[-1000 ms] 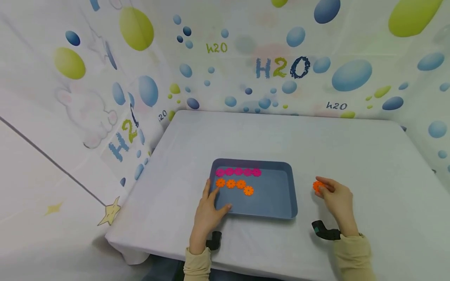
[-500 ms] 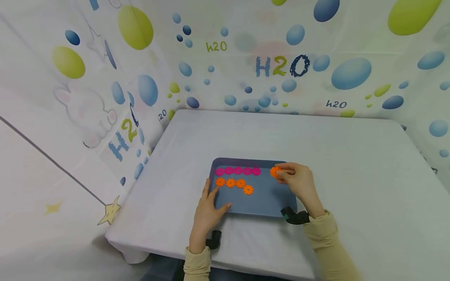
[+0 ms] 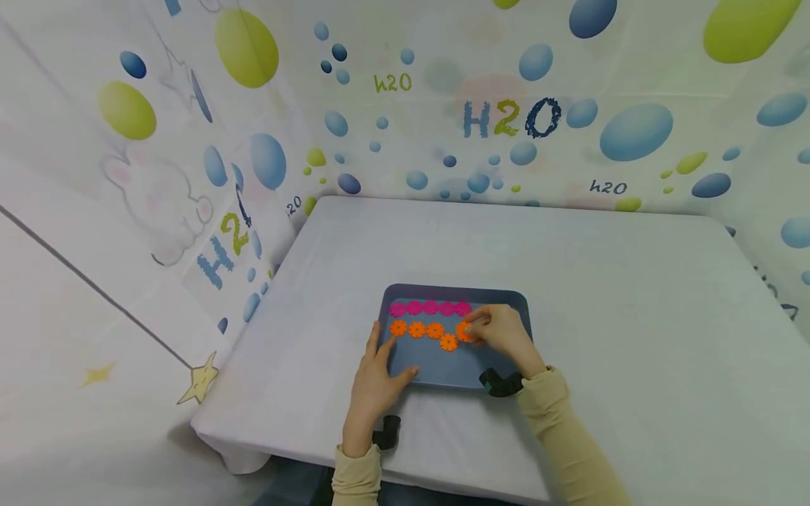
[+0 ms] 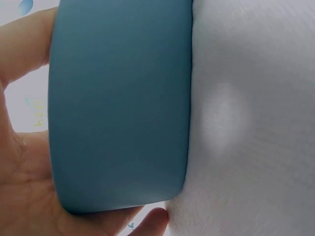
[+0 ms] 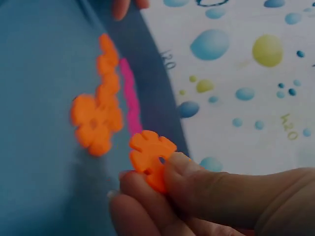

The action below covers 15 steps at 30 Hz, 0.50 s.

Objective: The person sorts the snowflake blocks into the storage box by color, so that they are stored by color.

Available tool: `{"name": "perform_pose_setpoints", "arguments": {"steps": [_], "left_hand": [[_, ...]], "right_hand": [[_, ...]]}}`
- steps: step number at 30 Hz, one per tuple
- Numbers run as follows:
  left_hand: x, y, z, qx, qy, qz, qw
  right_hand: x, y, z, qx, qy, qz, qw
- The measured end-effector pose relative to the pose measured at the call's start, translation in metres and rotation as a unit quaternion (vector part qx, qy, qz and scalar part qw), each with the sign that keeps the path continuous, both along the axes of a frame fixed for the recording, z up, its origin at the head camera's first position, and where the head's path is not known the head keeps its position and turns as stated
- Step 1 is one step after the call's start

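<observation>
A blue-grey tray [image 3: 436, 367] holds a row of pink flower-shaped discs [image 3: 430, 308] along its far side. Below them runs a row of orange flower-shaped discs [image 3: 416, 329], with one orange disc [image 3: 448, 342] lower at its right end. My right hand [image 3: 506, 334] pinches another orange disc [image 5: 147, 155] between thumb and fingers, beside that row's right end. Whether it touches the tray floor I cannot tell. With fingers spread, my left hand [image 3: 373, 386] rests at the tray's front left corner; the left wrist view shows the tray's outer wall [image 4: 118, 108] against it.
The tray stands on a table with a white cloth [image 3: 664, 337]. A printed curtain [image 3: 430, 126] with bubbles and letters rises behind and to the left. A black wrist device [image 3: 500, 384] on my right wrist overhangs the tray's front rim.
My right hand has moved left from the table beside the tray, carrying the orange disc over the right rim to the orange row. My left hand stays at the tray corner.
</observation>
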<state>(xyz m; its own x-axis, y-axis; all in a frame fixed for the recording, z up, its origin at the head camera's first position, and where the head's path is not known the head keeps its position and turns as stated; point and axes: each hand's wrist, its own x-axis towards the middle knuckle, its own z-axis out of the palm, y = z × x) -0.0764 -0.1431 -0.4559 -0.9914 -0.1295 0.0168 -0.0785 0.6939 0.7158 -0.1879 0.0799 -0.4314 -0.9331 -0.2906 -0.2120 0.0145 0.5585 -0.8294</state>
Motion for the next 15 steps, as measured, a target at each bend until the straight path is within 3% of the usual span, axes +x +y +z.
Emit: {"name": "perform_pose_setpoints", "arguments": {"steps": [7,15], "left_hand": [[0.000,0.000,0.002,-0.005,-0.005,0.003,1.0000],[-0.002,0.000,0.001,-0.004,-0.006,0.001,1.0000]], "right_hand": [[-0.005,0.004,-0.015,-0.001,-0.072,0.011,0.9973],[-0.011,0.007,-0.019,0.018,-0.083,0.040,0.9955]]}}
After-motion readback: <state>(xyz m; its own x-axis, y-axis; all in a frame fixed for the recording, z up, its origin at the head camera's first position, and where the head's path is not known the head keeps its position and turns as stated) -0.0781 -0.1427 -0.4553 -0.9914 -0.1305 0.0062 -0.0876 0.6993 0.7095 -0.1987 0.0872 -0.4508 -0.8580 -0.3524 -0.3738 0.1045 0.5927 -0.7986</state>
